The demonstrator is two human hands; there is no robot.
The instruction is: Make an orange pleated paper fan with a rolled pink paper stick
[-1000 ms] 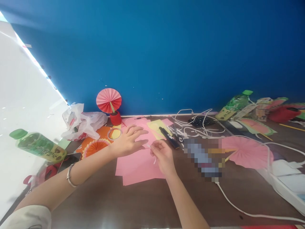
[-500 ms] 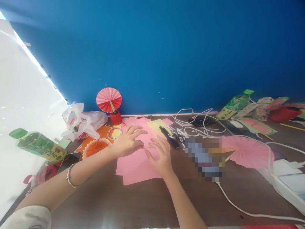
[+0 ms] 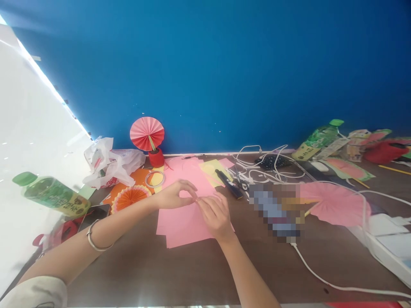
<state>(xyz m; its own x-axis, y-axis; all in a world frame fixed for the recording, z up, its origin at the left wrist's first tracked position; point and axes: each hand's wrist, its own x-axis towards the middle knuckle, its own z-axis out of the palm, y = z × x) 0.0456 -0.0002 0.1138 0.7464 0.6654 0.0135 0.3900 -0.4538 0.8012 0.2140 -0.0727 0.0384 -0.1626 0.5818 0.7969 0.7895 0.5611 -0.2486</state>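
Observation:
Over the pink paper sheets [image 3: 186,231], my left hand [image 3: 176,195] curves inward, thumb and fingers meeting near their tips. My right hand [image 3: 214,214] meets it there, its fingers pressed together and bent. The fingertips of both hands nearly touch. Whatever is pinched between them, perhaps a pink paper edge, cannot be made out. Beyond my right hand lie a yellow paper [image 3: 208,169] and a dark pen-like tube [image 3: 228,184]. A roll of clear tape [image 3: 154,173] and an orange pleated paper rosette [image 3: 131,199] are left of my left hand.
A pink paper fan stands in a red pot [image 3: 156,158] at the back. A plastic bag [image 3: 111,164] and a green-capped bottle [image 3: 53,196] occupy the left. Right are tangled white cables [image 3: 276,164], a pixelated blue item [image 3: 272,214], a pink fan [image 3: 340,203] and another bottle [image 3: 317,139].
Both hands have come together over the pink paper. The spread fingers of each hand have closed, and their tips now meet near the middle.

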